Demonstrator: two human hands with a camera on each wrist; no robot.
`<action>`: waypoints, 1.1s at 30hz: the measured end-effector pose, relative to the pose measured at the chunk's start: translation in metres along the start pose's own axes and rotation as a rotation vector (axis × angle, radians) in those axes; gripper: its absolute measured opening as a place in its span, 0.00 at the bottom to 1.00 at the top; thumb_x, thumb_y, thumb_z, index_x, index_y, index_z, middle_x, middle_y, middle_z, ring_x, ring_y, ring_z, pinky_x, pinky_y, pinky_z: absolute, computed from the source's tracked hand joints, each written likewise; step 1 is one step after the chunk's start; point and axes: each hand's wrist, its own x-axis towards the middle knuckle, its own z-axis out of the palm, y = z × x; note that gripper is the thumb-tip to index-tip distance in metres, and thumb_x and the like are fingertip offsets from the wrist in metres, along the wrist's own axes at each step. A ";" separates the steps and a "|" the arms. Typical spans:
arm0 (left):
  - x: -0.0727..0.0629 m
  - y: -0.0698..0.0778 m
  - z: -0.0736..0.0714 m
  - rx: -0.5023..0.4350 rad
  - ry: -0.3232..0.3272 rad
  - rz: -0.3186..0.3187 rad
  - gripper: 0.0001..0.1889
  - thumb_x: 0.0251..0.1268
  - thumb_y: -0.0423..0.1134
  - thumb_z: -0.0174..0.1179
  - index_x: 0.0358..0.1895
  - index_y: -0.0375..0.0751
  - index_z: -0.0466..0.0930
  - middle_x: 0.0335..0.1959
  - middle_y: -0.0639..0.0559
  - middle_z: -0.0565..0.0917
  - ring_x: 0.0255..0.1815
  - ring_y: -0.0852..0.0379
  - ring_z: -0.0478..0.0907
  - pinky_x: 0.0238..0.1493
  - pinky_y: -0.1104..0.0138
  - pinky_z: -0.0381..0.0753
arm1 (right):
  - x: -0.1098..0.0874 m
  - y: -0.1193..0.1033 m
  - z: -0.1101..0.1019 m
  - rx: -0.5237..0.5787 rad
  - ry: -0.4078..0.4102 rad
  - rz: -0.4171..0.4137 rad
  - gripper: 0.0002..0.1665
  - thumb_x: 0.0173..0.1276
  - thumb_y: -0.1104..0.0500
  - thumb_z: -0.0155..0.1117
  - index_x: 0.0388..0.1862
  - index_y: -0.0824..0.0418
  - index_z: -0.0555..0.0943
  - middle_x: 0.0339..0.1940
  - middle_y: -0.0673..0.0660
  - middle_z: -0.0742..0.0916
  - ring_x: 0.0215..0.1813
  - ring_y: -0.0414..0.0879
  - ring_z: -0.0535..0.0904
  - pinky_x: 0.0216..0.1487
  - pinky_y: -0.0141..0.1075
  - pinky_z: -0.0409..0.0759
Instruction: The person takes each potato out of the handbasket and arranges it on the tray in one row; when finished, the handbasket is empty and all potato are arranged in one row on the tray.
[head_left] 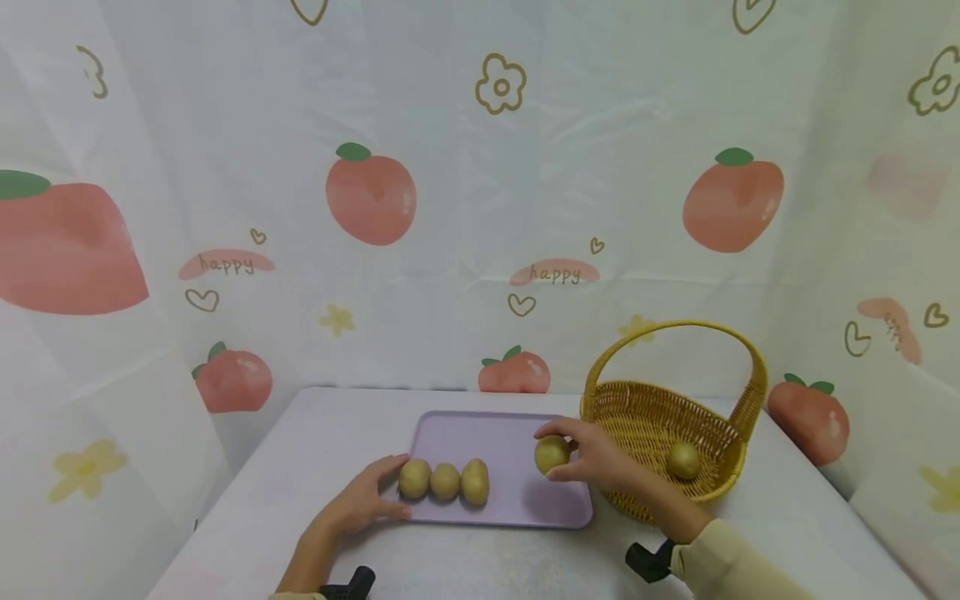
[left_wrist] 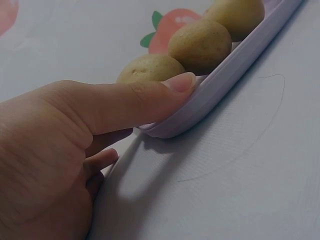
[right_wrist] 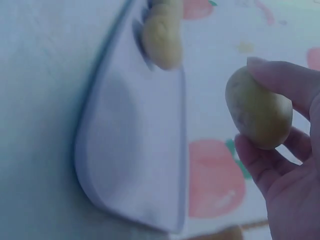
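Observation:
A lilac tray lies on the table with three potatoes in a row at its left: a left potato, a middle potato and a right, longer potato. My left hand grips the tray's near left corner; its thumb lies over the rim beside the potatoes. Above the tray's right part, my right hand pinches another potato between thumb and fingers. That potato is off the tray, its shadow falling on the tray's surface.
At the right stands a yellow woven basket with a tall handle, close against the tray's right end. One potato lies inside it. A white printed curtain hangs behind the white table.

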 end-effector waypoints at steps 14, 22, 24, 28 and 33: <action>0.004 -0.001 0.001 0.006 -0.020 0.036 0.46 0.45 0.44 0.76 0.68 0.29 0.66 0.68 0.29 0.66 0.70 0.27 0.56 0.69 0.36 0.49 | 0.021 0.024 0.062 0.021 -0.020 0.059 0.30 0.51 0.62 0.78 0.55 0.62 0.80 0.49 0.56 0.85 0.47 0.41 0.78 0.44 0.34 0.80; 0.004 -0.003 0.000 0.007 -0.017 0.045 0.45 0.45 0.44 0.76 0.68 0.29 0.66 0.68 0.29 0.66 0.69 0.27 0.56 0.69 0.36 0.50 | 0.024 0.030 0.077 0.103 -0.064 0.099 0.31 0.54 0.63 0.76 0.58 0.60 0.78 0.52 0.58 0.84 0.52 0.46 0.78 0.51 0.35 0.80; 0.003 -0.004 0.000 0.012 -0.012 0.055 0.45 0.45 0.44 0.76 0.68 0.29 0.66 0.67 0.29 0.66 0.69 0.27 0.57 0.69 0.37 0.51 | 0.025 0.030 0.078 0.125 -0.070 0.096 0.31 0.54 0.64 0.76 0.59 0.61 0.77 0.54 0.58 0.83 0.53 0.48 0.78 0.53 0.36 0.79; 0.002 -0.004 0.000 0.013 -0.001 0.057 0.46 0.44 0.44 0.77 0.67 0.28 0.67 0.67 0.29 0.67 0.69 0.27 0.57 0.68 0.37 0.51 | 0.026 0.030 0.079 0.127 -0.088 0.095 0.33 0.55 0.66 0.75 0.61 0.59 0.77 0.57 0.58 0.82 0.56 0.50 0.76 0.56 0.39 0.77; 0.001 -0.004 -0.001 0.015 0.011 0.040 0.45 0.43 0.44 0.77 0.67 0.29 0.68 0.67 0.29 0.67 0.69 0.27 0.57 0.68 0.37 0.52 | 0.026 0.028 0.080 0.042 -0.091 0.118 0.35 0.54 0.59 0.76 0.62 0.58 0.76 0.57 0.54 0.80 0.55 0.48 0.74 0.54 0.40 0.76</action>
